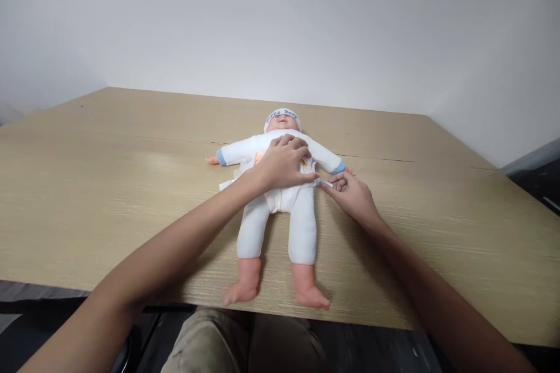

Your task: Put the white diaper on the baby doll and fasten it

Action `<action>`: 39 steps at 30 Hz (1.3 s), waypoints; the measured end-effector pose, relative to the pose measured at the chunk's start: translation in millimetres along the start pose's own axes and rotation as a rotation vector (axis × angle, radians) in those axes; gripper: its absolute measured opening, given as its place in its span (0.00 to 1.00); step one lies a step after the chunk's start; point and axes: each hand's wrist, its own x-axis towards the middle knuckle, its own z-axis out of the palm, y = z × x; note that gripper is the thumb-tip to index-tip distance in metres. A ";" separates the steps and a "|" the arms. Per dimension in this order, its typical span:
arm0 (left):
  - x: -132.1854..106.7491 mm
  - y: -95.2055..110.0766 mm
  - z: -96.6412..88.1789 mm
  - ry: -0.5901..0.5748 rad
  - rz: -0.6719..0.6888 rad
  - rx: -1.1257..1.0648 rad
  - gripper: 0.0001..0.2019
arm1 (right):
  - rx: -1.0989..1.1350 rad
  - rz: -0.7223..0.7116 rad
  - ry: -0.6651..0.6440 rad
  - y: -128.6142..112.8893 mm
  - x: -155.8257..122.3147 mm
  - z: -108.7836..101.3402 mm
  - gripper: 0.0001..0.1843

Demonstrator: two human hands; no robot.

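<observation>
On the table point(131, 215), past your left arm point(188, 233), a white tab point(225, 185) pokes out beside the doll point(302, 233), which lies on its back. Your left hand point(286, 162), fingers spread, hides most of the diaper's front point(280, 203). Your right hand point(355, 195) pinches another tab point(322, 182), its tip hidden, and a dark thing point(536, 180) is cut off farther right.

Left arm point(184, 233) is angled in from lower left, bare, elbow slightly bent. Left hand point(286, 164) is held palm down, fingers point(286, 140) loosely curved and a bit spread, thumb point(308, 177) pointed sideways toward right hand point(353, 197). Right arm point(420, 265) is angled in from lower right, also bare. Right thumb and index finger are pinched together, remaining fingers curled. Left hand is placed slightly farther forward.
</observation>
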 end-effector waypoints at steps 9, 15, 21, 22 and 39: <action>0.5 0.0 4.7 0.013 -0.020 -0.044 0.26 | 0.111 -0.045 -0.019 -4.8 -1.6 1.5 0.26; -0.2 0.2 4.4 0.006 -0.046 -0.062 0.26 | 0.461 -0.101 -0.057 -12.9 -1.7 -9.4 0.26; 0.3 2.1 3.7 -0.001 -0.035 -0.081 0.26 | 0.669 -0.058 -0.108 -41.9 11.5 -7.1 0.22; 0.5 2.0 4.3 0.003 -0.035 -0.081 0.25 | 0.664 -0.071 -0.120 -49.3 15.1 -4.2 0.22; -1.1 -1.1 7.6 0.037 -0.047 -0.168 0.26 | 0.375 -0.447 0.097 -63.5 -4.1 17.5 0.13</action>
